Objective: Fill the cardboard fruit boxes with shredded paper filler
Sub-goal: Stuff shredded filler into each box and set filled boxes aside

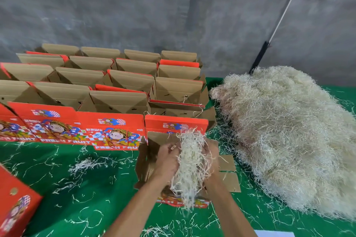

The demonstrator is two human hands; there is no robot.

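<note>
Wad of shredded paper [190, 161] gripped between left hand [168, 157] and right hand [211, 155], above open box [148, 161].

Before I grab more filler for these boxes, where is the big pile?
In the head view, the shredded paper pile lies on the green table, right of the open box under both hands.

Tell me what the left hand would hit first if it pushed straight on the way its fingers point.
The left hand points forward and slightly right. It already grips the wad of shredded paper; beyond that, probably the open box's raised red lid, though depth is unclear.
</note>
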